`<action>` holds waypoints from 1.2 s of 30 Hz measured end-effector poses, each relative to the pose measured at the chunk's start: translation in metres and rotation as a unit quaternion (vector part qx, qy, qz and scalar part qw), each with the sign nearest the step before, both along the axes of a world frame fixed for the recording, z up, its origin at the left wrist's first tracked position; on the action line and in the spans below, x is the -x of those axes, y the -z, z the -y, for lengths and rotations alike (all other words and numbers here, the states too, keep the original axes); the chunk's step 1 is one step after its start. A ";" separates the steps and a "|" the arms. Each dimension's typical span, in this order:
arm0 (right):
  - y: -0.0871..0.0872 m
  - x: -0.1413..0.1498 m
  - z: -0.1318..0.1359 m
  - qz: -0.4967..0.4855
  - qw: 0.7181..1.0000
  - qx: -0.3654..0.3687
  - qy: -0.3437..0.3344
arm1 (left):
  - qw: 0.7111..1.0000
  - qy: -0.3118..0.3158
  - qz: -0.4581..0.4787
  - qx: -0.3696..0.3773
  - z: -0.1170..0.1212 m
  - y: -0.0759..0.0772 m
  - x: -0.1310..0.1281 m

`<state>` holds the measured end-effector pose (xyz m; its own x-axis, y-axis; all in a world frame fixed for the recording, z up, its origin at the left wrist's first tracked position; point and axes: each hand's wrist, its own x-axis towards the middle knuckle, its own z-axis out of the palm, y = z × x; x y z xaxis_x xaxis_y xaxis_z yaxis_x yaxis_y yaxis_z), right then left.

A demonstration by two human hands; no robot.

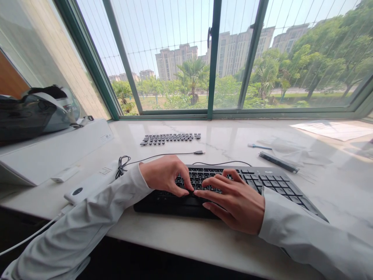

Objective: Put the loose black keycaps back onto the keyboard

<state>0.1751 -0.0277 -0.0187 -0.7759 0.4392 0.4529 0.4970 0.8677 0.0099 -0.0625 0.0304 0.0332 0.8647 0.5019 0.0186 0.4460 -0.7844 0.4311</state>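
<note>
Left hand (166, 174): thumb and forefinger nearly meeting, can't tell if holding anything | right hand (235, 199): fingers spread, nothing seen held | keyboard (198, 175): beneath both, long axis left-to-right | detached keycaps (171, 137): beyond, nearer left

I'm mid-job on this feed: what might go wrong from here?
Loose keys lie in rows just beyond the plug; a tug on the cable might sweep some out of line.

The fingers of the left hand and right hand come close together over the keyboard; anything small there could slip, though I can't tell whether they hold something.

The right sleeve reaches across the number pad's near side and might nudge the keyboard.
</note>
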 end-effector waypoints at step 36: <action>0.001 0.000 -0.001 0.002 1.000 -0.002 -0.003 | 1.000 0.028 0.004 -0.014 -0.003 0.001 0.006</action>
